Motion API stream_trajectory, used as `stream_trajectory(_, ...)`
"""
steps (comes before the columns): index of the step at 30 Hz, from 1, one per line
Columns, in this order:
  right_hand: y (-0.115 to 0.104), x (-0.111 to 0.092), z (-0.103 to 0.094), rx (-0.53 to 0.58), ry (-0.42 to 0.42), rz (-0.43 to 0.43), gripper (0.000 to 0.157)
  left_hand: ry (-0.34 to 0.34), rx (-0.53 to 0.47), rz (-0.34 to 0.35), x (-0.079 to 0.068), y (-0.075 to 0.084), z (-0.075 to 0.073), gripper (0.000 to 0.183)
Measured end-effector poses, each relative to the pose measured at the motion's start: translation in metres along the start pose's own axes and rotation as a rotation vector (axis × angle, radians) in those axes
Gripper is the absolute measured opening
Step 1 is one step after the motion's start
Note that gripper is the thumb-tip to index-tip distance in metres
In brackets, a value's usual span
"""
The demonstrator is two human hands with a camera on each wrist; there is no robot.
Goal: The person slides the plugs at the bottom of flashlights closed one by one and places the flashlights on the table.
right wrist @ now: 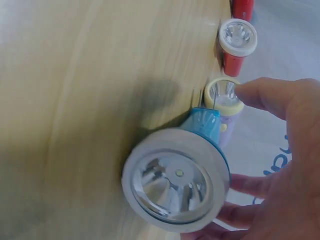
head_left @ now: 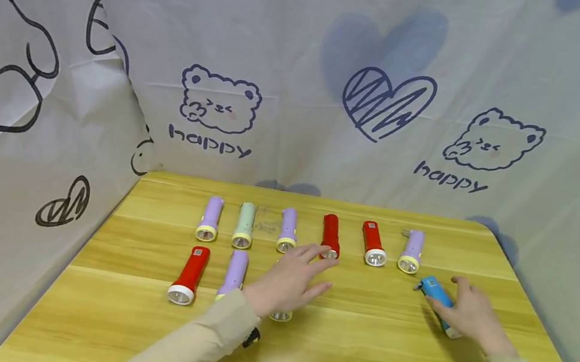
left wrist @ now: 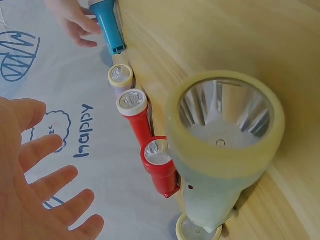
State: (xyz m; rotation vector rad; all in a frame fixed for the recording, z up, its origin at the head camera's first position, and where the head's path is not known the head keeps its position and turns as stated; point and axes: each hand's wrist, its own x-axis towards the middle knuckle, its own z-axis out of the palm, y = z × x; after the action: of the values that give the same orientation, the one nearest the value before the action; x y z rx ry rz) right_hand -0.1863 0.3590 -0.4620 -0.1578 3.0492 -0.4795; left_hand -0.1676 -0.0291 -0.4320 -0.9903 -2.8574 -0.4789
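My left hand (head_left: 288, 280) hangs open over the table, fingers spread and holding nothing. Below it, a light green flashlight (left wrist: 215, 165) with a pale yellow head lies mostly hidden in the head view. A red flashlight (head_left: 331, 231) is just beyond the fingertips. At the right, my right hand (head_left: 474, 315) is beside a blue flashlight (head_left: 436, 291) with a white head (right wrist: 175, 180). The thumb stands out straight, away from its body, while the other fingers pass behind the head in the right wrist view. Metal prongs stick out of its tail.
Along the back lie several flashlights: a purple one (head_left: 211, 218), a green one (head_left: 244, 225), another red one (head_left: 373, 244) and a purple one with prongs out (head_left: 412, 251). Nearer are a red one (head_left: 189, 275) and a purple one (head_left: 235, 272). Printed cloth (head_left: 298, 115) hangs behind.
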Motion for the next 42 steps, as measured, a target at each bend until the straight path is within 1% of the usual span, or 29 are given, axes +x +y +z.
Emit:
stream_trajectory(5, -0.002, 0.001, -0.002, 0.055, -0.139, 0.060, 0.096, 0.004, -0.001, -0.002, 0.000, 0.002, 0.002, 0.051)
stream_trajectory(9, -0.003, 0.000, -0.001, 0.097, -0.189, 0.088, 0.093, 0.009, -0.006, 0.004, 0.000, 0.002, 0.004, 0.051)
stream_trajectory(16, -0.004, -0.001, 0.003, 0.129, -0.195, 0.095, 0.076, 0.033, -0.001, 0.030, 0.001, 0.002, 0.004, 0.050)
stream_trajectory(26, -0.006, -0.001, 0.010, 0.106, -0.189, 0.086, 0.079, 0.023, 0.001, 0.038, -0.002, 0.005, 0.002, 0.050)
stream_trajectory(36, -0.013, 0.000, 0.016, 0.062, -0.156, 0.068, 0.074, 0.012, -0.004, 0.032, -0.001, 0.006, 0.004, 0.049)
stream_trajectory(42, -0.019, -0.002, 0.021, 0.079, -0.141, 0.044, 0.064, 0.009, 0.006, 0.038, -0.002, 0.006, 0.005, 0.049)
